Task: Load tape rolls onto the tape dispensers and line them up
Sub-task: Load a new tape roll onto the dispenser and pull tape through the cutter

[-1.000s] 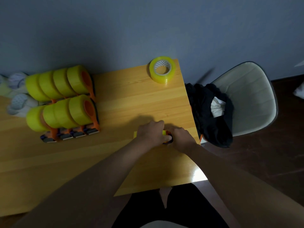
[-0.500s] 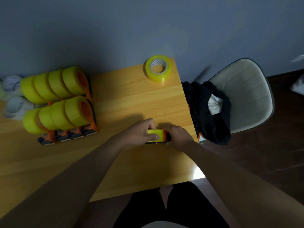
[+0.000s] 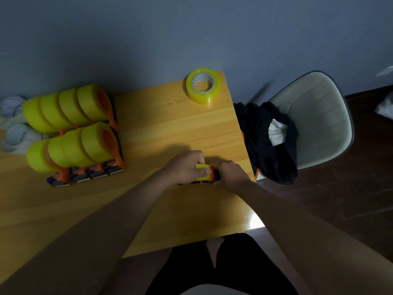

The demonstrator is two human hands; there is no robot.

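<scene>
I see both hands meeting near the right edge of the wooden bench [image 3: 161, 124]. My left hand [image 3: 187, 168] curls over a yellow tape roll [image 3: 202, 171] that sits on an orange and dark dispenser [image 3: 213, 177], its grip closed round the roll with the thumb lying across the front of it. My right hand [image 3: 230, 174] has its fingers curled round the right end of that dispenser, holding it down on the bench; the part under the palm is hidden.

At the left side of the bench stand two rows of loaded dispensers. The far row [image 3: 70, 109] and the near row [image 3: 72, 150] each carry yellow rolls packed side by side, touching one another, with orange frames showing at the right end and metal blades along the front of the near row.

A spare tape roll [image 3: 203, 86] lies flat at the far right corner of the bench, well apart from my hands.

Beside the bench on the right is a pale chair [image 3: 314, 116] with a dark garment [image 3: 261, 141] heaped on its seat.
</scene>
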